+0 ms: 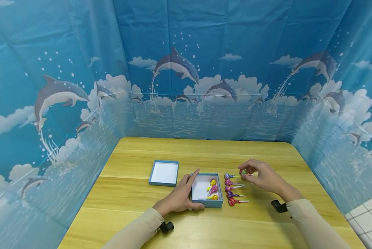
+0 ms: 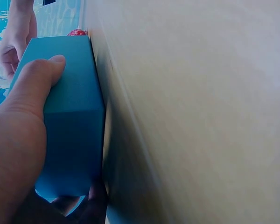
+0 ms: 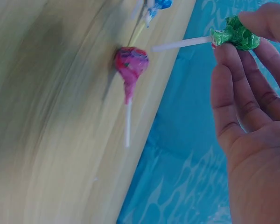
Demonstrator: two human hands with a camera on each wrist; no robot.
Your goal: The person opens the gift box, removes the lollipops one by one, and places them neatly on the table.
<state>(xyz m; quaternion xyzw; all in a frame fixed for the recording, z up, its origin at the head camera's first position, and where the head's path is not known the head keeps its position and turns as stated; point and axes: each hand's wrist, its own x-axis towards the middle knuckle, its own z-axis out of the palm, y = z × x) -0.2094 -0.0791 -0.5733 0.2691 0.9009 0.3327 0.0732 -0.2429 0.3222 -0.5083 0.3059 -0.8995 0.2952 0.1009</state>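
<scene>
My left hand [image 1: 182, 196] holds a blue open-topped box [image 1: 207, 204] by its left side. In the left wrist view the thumb presses on one wall while other fingers reach around the far end. Inside the white interior lie two yellow-wrapped lollipops and a pink lollipop [image 1: 214, 188]. My right hand [image 1: 268, 178] pinches a green-wrapped lollipop [image 3: 242, 37] by its candy head, raised above the table, its white stick poking out. Left of that hand, several lollipops form a column beside the box, among them a blue lollipop [image 1: 228, 176] and a red lollipop [image 1: 232, 201].
A blue-rimmed box lid [image 1: 164, 173] lies to the left of the box, white inside facing up. All of it rests on a wooden table [image 1: 136, 204]. A dolphin-print curtain [image 1: 186, 114] surrounds the back and sides.
</scene>
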